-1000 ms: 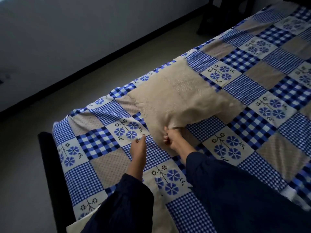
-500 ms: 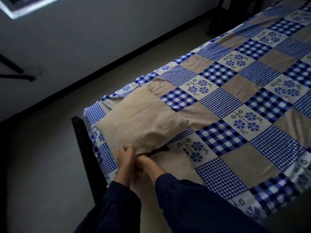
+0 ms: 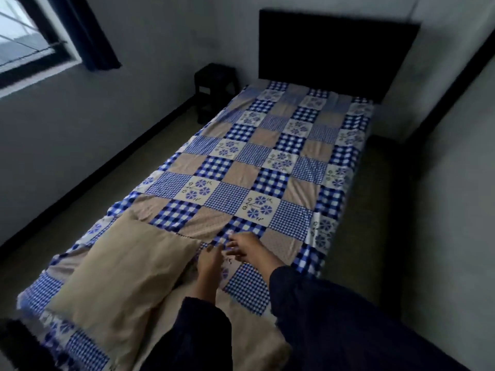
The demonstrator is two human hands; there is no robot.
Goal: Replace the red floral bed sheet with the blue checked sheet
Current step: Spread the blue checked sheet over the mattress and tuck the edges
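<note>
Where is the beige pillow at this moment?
In the head view, the beige pillow lies on the blue checked sheet, at its near left corner, just left of the left hand.

We see the blue checked sheet [image 3: 270, 167] spread flat over the whole bed, beige and floral squares among its checks.

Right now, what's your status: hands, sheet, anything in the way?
Left hand and right hand open, empty, beside the pillow. Sheet spread up to the headboard. Pillow lies on its near left corner.
</note>
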